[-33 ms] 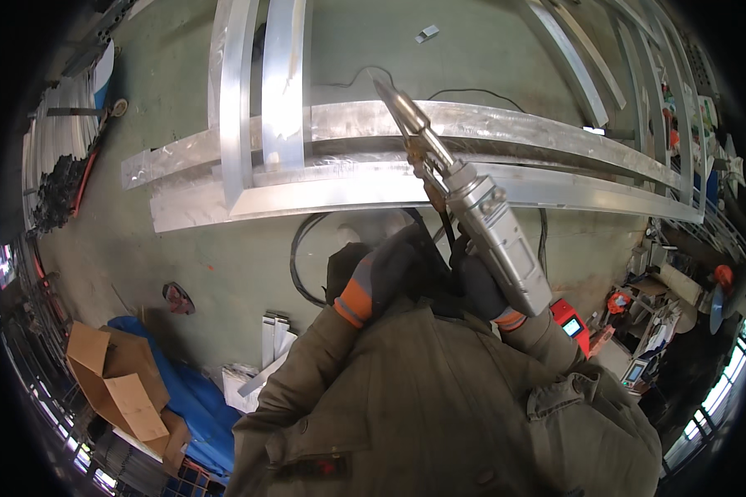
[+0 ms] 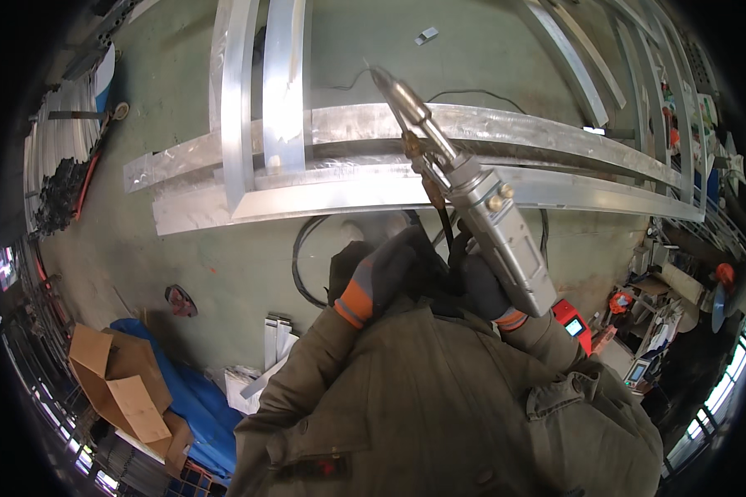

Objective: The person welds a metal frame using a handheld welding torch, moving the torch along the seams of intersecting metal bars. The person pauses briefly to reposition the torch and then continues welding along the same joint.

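Note:
A silver welding gun (image 2: 497,228) with a long pointed nozzle rises in front of my chest, its tip up and to the left over the metal frame (image 2: 331,199). My right hand (image 2: 482,286), in a dark glove with an orange cuff, is closed around the gun's grip, partly hidden behind its body. A thin dark wire guide (image 2: 435,195) with brass-coloured fittings runs beside the nozzle. My left hand (image 2: 389,269), gloved alike, is closed close to the right one, just left of the gun. What its fingers hold is dark and cannot be made out.
Long metal profiles cross ahead of me. A black cable (image 2: 300,257) loops on the floor. At lower left stand an open cardboard box (image 2: 124,385) and a blue sheet (image 2: 211,414). A red device with a screen (image 2: 574,327) and a cluttered bench (image 2: 651,298) are at right.
The welding gun has turned slightly, showing more of its brass knobs, and its nozzle tip has shifted a little. My hands stay nearly in place.

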The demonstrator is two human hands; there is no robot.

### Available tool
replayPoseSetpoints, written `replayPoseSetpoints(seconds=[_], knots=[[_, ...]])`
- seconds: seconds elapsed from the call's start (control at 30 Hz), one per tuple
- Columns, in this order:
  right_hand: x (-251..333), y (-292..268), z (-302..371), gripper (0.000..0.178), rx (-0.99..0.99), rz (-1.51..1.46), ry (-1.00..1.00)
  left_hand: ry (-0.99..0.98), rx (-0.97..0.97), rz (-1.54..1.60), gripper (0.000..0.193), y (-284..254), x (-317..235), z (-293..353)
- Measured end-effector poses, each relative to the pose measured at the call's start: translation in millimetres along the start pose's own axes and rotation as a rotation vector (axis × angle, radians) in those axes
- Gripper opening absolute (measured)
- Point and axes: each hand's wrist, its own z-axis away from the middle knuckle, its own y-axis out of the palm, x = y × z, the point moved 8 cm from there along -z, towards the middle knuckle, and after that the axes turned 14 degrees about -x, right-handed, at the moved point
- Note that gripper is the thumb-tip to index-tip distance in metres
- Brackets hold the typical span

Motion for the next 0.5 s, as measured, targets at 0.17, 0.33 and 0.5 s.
replayPoseSetpoints(seconds=[0.17, 0.33, 0.5], knots=[[7.5, -0.4, -42.6, 0.049, -0.233, -0.793, 0.488, 0.015, 0.004, -0.018, 0.033, -16.3, 1.2, -8.3], [0.5, 6.9, -94.6, 0.048, -0.289, -1.046, 0.565, -0.092, 0.005, 0.000, 0.030, -48.3, -1.7, -21.5], [-34.0, 45.5, -108.0, 0.041, -0.312, -1.028, 0.703, -0.503, -0.321, 0.349, 0.025, -76.7, 0.2, -30.8]])
